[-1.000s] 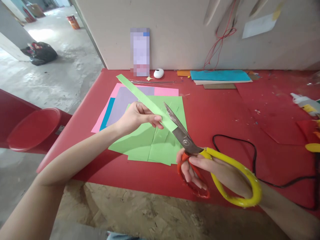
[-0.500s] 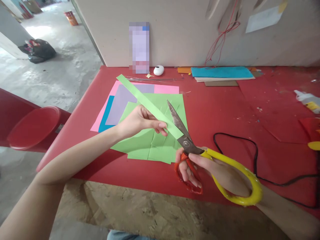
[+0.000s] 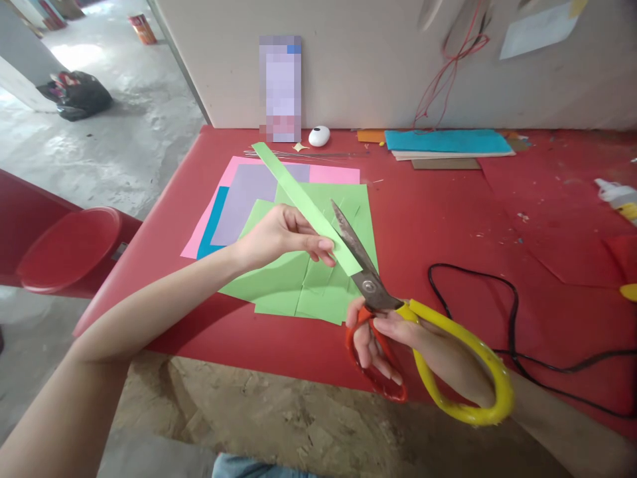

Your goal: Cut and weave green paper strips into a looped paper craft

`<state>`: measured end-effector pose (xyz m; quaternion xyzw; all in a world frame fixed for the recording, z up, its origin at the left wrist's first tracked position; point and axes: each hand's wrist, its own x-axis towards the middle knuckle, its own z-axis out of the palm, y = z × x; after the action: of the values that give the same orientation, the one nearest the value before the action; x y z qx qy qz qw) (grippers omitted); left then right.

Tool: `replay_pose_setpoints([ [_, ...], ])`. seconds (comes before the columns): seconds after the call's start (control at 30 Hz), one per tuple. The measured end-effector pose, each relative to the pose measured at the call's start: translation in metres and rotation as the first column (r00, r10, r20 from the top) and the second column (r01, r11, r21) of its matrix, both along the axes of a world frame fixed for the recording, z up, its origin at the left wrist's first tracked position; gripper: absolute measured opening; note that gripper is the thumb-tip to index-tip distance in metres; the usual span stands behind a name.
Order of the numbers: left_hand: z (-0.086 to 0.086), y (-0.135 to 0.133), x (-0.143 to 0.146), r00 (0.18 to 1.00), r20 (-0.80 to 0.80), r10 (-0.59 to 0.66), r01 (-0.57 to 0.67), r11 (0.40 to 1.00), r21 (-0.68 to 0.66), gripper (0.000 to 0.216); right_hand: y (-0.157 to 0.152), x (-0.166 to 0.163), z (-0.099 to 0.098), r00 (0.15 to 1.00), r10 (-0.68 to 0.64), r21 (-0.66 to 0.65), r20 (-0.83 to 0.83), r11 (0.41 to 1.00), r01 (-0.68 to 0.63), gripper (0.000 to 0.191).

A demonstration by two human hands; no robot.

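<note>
My left hand [image 3: 298, 236] pinches a light green paper strip [image 3: 303, 199] between thumb and fingers, held aslant above the sheets. In my right hand [image 3: 383, 338] is a pair of scissors [image 3: 367, 287] with one yellow and one red handle. Its blades meet the strip's lower end, one blade showing along the strip's right edge; the other is mostly hidden behind the paper. Below lie green paper sheets [image 3: 269, 282] with cut lines or loose slips on top. Under them are a lilac sheet [image 3: 243, 199], a blue sheet [image 3: 219, 212] and a pink sheet [image 3: 338, 175].
On the red table [image 3: 423, 219] lie a black cable [image 3: 512, 299], thin wires [image 3: 318, 155], a white egg-shaped thing [image 3: 319, 136] and a blue stack [image 3: 442, 141]. A blurred phone-like panel [image 3: 283, 89] leans on the wall. A glue bottle [image 3: 614, 192] is at right, a red bucket [image 3: 70, 245] at left.
The strip's far end has swung slightly right and stands steeper. The scissors' handles have moved a little down and left. The whole view has shifted slightly.
</note>
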<state>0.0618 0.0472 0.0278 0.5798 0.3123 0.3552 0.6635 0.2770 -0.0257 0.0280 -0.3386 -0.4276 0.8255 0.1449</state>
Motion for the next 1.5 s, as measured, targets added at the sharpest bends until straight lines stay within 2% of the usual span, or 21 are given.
replay_pose_setpoints([
  [0.1,-0.003,0.002,-0.002,1.0,0.008,-0.028,0.028,0.999,0.025,0.011,0.002,0.001,0.0,0.999,0.034,0.035,0.035,0.999,-0.036,0.029],
  [0.27,-0.006,0.007,-0.005,0.999,-0.04,-0.011,0.012,0.999,0.038,0.042,0.005,0.003,0.002,0.998,0.053,0.06,0.028,0.997,-0.054,0.026],
  [0.33,-0.006,0.007,-0.005,0.997,-0.08,-0.006,0.01,0.998,0.054,0.041,0.004,0.004,0.002,0.997,0.072,0.064,0.006,0.995,-0.073,0.024],
  [0.57,-0.003,0.002,-0.003,0.986,-0.108,-0.128,0.136,0.988,0.073,0.036,0.003,0.004,0.0,0.993,0.074,0.112,-0.088,0.992,-0.064,0.018],
  [1.03,-0.001,-0.002,0.0,0.979,-0.157,-0.126,0.139,0.987,0.076,0.033,-0.004,-0.002,-0.005,0.997,-0.074,0.154,-0.01,0.985,0.075,0.033],
  [1.23,0.001,-0.002,-0.001,0.977,-0.161,-0.143,0.16,0.982,0.097,0.032,-0.006,0.0,-0.004,0.997,-0.076,0.155,0.016,0.985,0.073,0.035],
  [1.37,0.002,0.001,-0.004,0.976,-0.199,-0.089,0.119,0.982,0.146,0.032,-0.006,0.002,-0.003,0.994,-0.089,0.157,0.056,0.984,0.079,0.035],
  [1.5,-0.001,0.006,-0.007,0.982,-0.16,0.097,-0.067,0.98,0.185,0.04,-0.005,0.002,-0.002,0.993,-0.099,0.149,0.062,0.985,0.089,0.032],
])
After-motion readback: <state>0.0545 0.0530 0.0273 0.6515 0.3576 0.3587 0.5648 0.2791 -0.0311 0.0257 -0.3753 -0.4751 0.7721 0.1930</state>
